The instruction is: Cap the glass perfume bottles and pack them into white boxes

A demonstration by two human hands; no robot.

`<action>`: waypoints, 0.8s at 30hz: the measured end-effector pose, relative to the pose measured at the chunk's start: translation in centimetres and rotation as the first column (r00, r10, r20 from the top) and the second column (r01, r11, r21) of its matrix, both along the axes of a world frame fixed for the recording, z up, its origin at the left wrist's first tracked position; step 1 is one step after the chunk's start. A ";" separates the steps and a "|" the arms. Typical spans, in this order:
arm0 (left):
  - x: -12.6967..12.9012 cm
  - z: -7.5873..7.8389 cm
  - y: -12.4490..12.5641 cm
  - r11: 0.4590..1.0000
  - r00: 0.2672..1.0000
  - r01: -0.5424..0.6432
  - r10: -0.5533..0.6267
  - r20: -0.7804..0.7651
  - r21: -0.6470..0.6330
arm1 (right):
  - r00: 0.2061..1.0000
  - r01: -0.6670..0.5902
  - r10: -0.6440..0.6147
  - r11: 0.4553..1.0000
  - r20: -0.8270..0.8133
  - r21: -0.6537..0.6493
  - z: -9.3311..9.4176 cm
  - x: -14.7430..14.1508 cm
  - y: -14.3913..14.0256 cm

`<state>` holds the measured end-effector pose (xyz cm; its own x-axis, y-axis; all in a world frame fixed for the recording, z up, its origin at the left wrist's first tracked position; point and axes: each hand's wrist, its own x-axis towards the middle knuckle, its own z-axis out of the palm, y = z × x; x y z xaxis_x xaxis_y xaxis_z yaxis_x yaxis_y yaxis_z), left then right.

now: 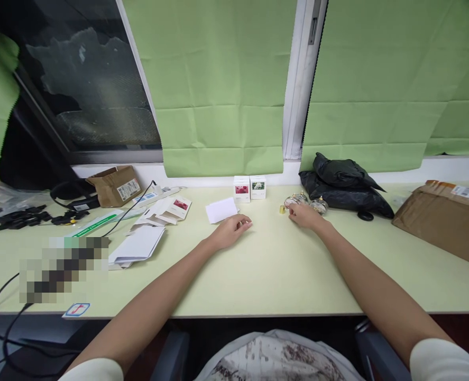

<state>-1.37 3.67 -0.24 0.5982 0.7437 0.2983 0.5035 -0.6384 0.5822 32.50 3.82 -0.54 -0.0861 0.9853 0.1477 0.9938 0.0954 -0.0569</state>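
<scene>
Bare forearms, short pale sleeves at a worker's bench

Both arms are uncovered from wrist to above the elbow, the left hand [231,230] and right hand [303,216] without gloves, rings or a watch. Cream-white sleeves [444,362] end near the upper arms. Below, a light garment [274,357] bears a mottled brown-and-grey print across the lap.

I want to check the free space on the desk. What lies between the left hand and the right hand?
In the head view, only bare desk lies between the left hand and the right hand; a small gold cap sits just beside the right hand.
</scene>
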 end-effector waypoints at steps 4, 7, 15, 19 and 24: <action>0.0 0.0 0.0 1.000 1.000 -0.001 0.001 0.005 0.003 | 1.000 -0.025 0.025 1.000 -0.015 -0.007 -0.1 0.6 0.2; 0.0 0.0 0.0 1.000 1.000 -0.007 0.007 0.004 0.002 | 0.997 -0.068 0.068 0.998 -0.034 -0.005 -0.1 0.6 0.1; 0.0 0.0 0.0 1.000 1.000 -0.008 0.009 -0.009 0.012 | 0.981 -0.172 0.175 0.984 -0.088 0.044 -0.4 0.4 0.2; 0.0 0.0 0.0 1.000 1.000 -0.011 0.011 -0.015 0.003 | 0.984 -0.149 0.153 0.987 -0.086 0.057 -0.6 0.5 0.5; 0.0 0.0 0.0 1.000 1.000 -0.008 0.008 -0.009 -0.003 | 0.986 -0.133 0.139 0.989 -0.094 0.068 -0.6 0.5 0.4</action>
<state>-1.36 3.72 -0.26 0.5947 0.7495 0.2909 0.5139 -0.6326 0.5795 32.97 4.18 -1.11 -0.2009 0.9542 0.2218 0.9612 0.2357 -0.1431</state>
